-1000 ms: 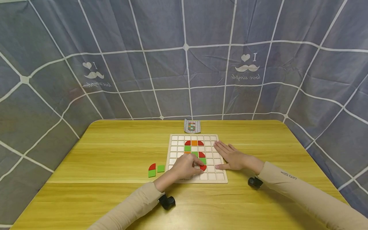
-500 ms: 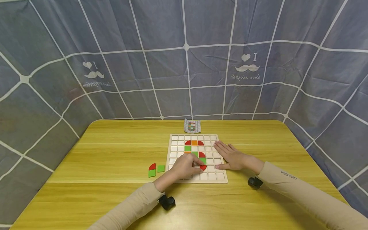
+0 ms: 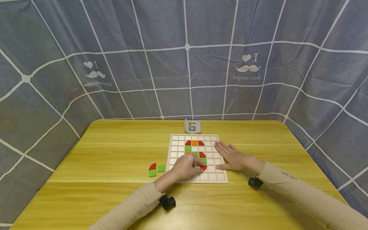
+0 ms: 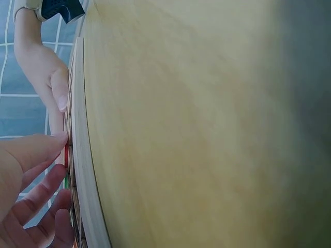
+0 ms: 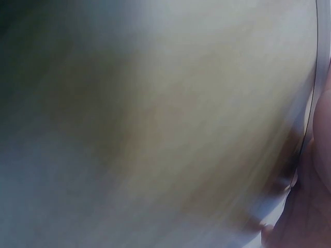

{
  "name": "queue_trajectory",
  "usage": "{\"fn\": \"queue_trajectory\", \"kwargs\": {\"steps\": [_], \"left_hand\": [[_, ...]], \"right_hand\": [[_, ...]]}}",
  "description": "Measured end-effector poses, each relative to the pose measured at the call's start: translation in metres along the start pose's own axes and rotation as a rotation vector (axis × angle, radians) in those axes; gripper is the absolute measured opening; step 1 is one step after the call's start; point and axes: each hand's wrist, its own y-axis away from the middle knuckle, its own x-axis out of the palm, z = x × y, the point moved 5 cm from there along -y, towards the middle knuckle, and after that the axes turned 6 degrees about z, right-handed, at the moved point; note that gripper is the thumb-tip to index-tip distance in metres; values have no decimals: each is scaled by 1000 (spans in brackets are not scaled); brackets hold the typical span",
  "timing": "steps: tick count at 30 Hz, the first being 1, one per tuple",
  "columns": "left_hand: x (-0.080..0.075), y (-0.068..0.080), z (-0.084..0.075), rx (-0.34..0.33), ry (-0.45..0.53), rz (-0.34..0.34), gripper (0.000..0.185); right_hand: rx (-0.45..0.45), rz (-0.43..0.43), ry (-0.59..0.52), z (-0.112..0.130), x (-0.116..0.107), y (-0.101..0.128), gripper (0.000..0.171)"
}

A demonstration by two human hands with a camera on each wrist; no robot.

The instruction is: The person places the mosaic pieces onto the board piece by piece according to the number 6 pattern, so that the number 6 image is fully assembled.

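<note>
On the table lies a square wooden grid board [image 3: 217, 176] with red, green and orange tiles in its middle columns. My left hand [image 3: 185, 166] reaches over the lower middle of the board, its thumb and fingertips on either side of a red quarter-circle tile [image 3: 203, 168]. In the left wrist view, that red tile [image 4: 66, 155] shows as a thin strip between thumb and finger of the left hand [image 4: 31, 181]. My right hand [image 3: 234, 157] rests with straight fingers on the board's right edge. The left hand hides some cells and part of an orange tile.
Left of the board lie a red quarter-circle tile [image 3: 152, 166], a green square tile [image 3: 152, 173] touching it, and another green square [image 3: 161, 168]. A small pattern card [image 3: 192, 126] stands behind the board. A grey grid-patterned curtain [image 3: 172, 70] hangs behind the table.
</note>
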Motion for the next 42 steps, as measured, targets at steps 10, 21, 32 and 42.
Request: {"fn": "queue_trajectory", "kwargs": {"steps": [10, 21, 32, 42], "left_hand": [[0, 1, 0, -22, 2, 10, 14], [-8, 7, 0, -14, 6, -11, 16], [-35, 26, 16, -22, 9, -93, 17], [-69, 55, 43, -139, -6, -169, 19]], "right_hand": [[9, 9, -7, 1, -1, 1, 94], [10, 10, -9, 1, 0, 0, 94], [-1, 4, -6, 4, -3, 2, 93], [-15, -7, -1, 4, -2, 2, 93]]}}
